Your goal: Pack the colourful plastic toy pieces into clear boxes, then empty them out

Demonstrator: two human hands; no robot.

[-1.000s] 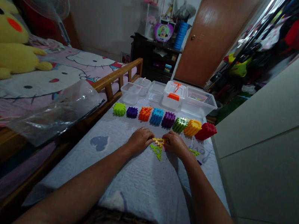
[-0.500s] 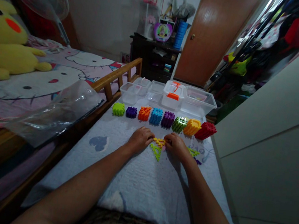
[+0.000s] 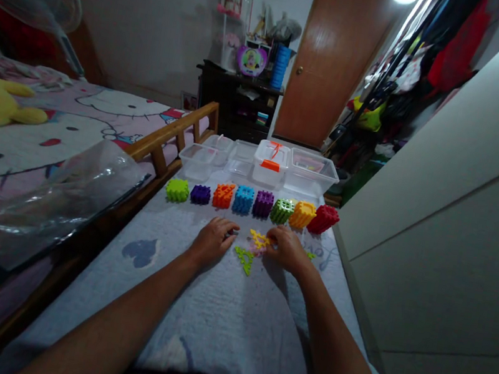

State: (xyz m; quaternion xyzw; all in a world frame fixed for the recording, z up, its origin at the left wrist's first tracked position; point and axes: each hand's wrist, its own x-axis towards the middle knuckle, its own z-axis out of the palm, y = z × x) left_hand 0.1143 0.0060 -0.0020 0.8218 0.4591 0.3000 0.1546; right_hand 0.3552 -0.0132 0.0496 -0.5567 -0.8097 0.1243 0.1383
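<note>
My right hand (image 3: 287, 248) pinches a yellow triangular piece (image 3: 259, 239) by its right end, just above the cloth. To its left, my left hand (image 3: 213, 241) is off the piece, its fingers apart and curved with nothing between them. A green triangular piece (image 3: 244, 259) lies on the cloth between the hands, slightly nearer to me. Part of another green piece (image 3: 310, 255) shows to the right of my right hand. Behind the hands stands a row of coloured block stacks, among them a blue one (image 3: 244, 199) and a red one (image 3: 324, 219).
Clear plastic containers (image 3: 312, 173) and a lidded box with orange clips (image 3: 271, 164) stand behind the stacks. A wooden bed rail (image 3: 167, 136) runs along the left, with a plastic bag (image 3: 62, 201) over it. A white cabinet (image 3: 458, 182) borders the right.
My left hand has let go of the yellow piece and moved left. The yellow piece has tilted in my right hand. The whole view has shifted.
</note>
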